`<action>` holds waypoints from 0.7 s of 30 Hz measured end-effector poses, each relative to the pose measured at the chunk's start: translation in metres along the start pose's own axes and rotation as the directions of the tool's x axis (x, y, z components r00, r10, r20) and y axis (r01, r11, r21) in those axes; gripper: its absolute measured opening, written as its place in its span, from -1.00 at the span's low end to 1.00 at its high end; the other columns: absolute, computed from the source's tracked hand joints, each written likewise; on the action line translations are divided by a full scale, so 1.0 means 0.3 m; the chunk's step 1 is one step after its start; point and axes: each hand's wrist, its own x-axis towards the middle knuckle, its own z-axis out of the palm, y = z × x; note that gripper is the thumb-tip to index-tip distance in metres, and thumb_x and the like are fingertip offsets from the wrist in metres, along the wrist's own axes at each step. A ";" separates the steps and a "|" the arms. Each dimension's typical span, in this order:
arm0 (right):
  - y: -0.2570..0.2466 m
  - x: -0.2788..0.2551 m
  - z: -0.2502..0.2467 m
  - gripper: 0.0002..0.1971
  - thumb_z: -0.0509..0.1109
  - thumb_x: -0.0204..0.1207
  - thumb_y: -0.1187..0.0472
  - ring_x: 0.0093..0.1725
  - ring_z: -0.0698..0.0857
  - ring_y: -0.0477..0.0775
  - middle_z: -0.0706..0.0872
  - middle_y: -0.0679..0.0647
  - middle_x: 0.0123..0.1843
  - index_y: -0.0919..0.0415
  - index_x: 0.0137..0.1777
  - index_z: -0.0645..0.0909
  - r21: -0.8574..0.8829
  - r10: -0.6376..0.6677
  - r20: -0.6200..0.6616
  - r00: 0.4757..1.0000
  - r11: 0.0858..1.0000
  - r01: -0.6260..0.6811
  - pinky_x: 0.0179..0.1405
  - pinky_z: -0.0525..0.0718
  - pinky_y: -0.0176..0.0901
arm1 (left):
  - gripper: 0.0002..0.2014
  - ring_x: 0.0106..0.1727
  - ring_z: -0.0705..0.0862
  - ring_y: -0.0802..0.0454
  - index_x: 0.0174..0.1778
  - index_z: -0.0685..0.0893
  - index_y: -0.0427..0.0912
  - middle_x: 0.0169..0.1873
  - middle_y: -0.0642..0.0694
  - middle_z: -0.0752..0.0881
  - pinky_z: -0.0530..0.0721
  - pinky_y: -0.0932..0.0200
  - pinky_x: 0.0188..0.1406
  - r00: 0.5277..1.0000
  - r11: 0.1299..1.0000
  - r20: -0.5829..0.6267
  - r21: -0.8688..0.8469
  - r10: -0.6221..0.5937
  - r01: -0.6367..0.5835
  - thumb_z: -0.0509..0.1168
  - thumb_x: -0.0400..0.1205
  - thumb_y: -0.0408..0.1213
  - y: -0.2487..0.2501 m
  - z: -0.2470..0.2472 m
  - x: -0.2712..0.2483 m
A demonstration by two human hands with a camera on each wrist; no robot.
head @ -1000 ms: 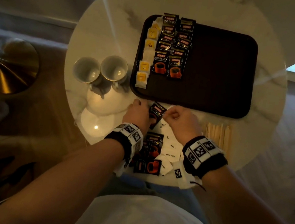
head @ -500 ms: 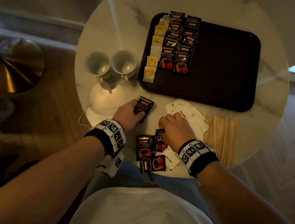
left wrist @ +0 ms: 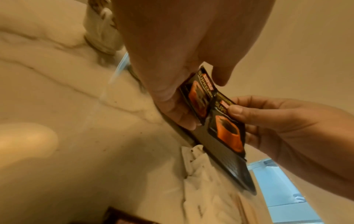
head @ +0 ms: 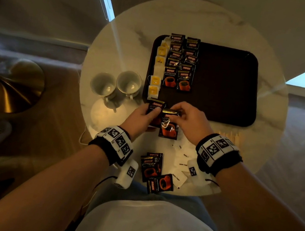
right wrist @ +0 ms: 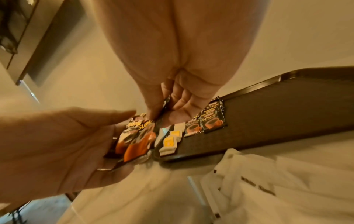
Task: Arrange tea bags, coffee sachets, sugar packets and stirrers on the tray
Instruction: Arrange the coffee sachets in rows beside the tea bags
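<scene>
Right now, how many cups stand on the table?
2: both stand side by side left of the tray, one cup farther left, the other cup nearer the tray. None seems hidden.

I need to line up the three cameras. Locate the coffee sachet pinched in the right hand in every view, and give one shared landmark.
Head: the coffee sachet is at centre, hanging from the right hand.
Left wrist: right of centre, beside the left hand's sachet.
Right wrist: edge-on between the fingers, centre.
Shared landmark: the dark tray.
</scene>
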 end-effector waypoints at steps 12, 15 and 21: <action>0.054 0.138 -0.021 -0.78 0.44 0.65 0.09 0.01 0.84 0.03 0.83 0.08 0.00 0.10 0.24 0.62 0.283 0.170 -0.144 0.975 0.951 -0.124 0.15 0.80 0.20 | -0.70 0.17 0.82 -0.14 0.23 0.68 -0.05 0.13 -0.14 0.83 0.74 -0.32 0.24 0.995 0.996 -0.055 -0.028 0.088 -0.090 0.47 0.60 -0.13 0.101 0.069 0.134; 0.052 0.194 -0.047 -0.89 0.32 0.73 0.14 0.01 0.83 0.01 0.82 0.06 0.03 0.10 0.17 0.62 0.318 0.227 -0.189 0.955 0.935 -0.160 0.12 0.81 0.15 | -0.72 0.19 0.78 -0.09 0.16 0.62 0.04 0.16 -0.09 0.80 0.72 -0.28 0.27 0.991 0.999 -0.130 0.028 0.041 -0.038 0.29 0.63 0.10 0.122 0.087 0.200; 0.099 0.349 -0.126 -0.83 0.21 0.78 0.16 -0.13 0.73 0.03 0.76 0.10 0.02 0.15 0.18 0.62 0.186 0.344 -0.229 0.911 0.934 -0.306 -0.34 0.56 -0.23 | -0.68 0.13 0.77 -0.10 0.21 0.71 -0.11 0.08 -0.11 0.81 0.73 -0.15 0.25 0.976 0.914 -0.179 0.404 0.121 -0.039 0.22 0.70 0.00 0.180 0.098 0.324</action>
